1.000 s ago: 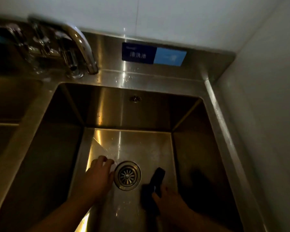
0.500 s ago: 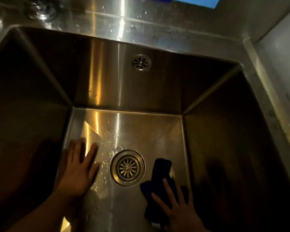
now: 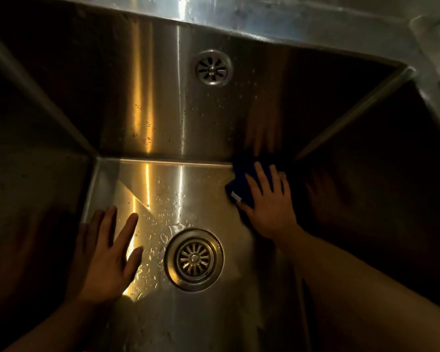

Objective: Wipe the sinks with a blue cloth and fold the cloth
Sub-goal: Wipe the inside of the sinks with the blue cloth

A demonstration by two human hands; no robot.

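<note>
I look down into a deep stainless steel sink [image 3: 163, 128] with wet, shiny walls. The dark blue cloth [image 3: 241, 181], with a small white label at its near edge, lies on the sink floor in the back right corner. My right hand [image 3: 269, 201] presses flat on the cloth with its fingers spread. My left hand [image 3: 107, 252] rests flat and open on the sink floor at the left, beside the round drain [image 3: 194, 259], holding nothing.
An overflow grille [image 3: 213, 67] sits high on the back wall. The sink's rim [image 3: 315, 24] runs along the top, with a raised steel edge at the right. Water drops cover the floor around the drain. The right wall is in deep shadow.
My right hand has slid the cloth from beside the drain up to the back right corner. The view has moved closer into the sink. My left hand stays flat at the left.
</note>
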